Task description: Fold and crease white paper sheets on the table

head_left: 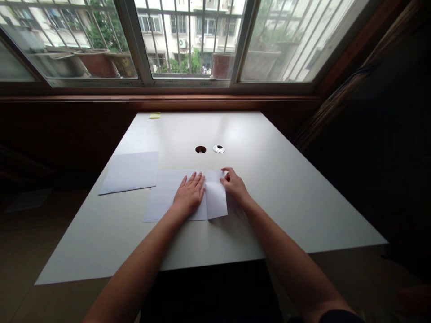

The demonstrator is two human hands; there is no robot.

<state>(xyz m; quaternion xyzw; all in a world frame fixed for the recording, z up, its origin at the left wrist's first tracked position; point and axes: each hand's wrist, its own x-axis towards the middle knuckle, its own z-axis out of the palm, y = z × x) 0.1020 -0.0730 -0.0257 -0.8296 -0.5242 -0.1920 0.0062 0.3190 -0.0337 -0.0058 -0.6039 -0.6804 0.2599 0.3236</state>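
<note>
A white sheet of paper (161,197) lies in front of me on the table, with a crease running from front to back right of its middle. The part right of the crease is tilted up a little from the tabletop. My left hand (190,193) rests flat on the sheet just left of the crease, its fingers stretched out. At the sheet's right edge, near the far corner, my right hand (234,184) pinches the paper between thumb and fingers.
Another stack or folded sheet of white paper (131,172) lies at the left of the white table (296,215). Farther back are a round hole (200,150) and a silvery ring-shaped cover (218,149). A yellow sticker (155,115) marks the far left edge, below the window.
</note>
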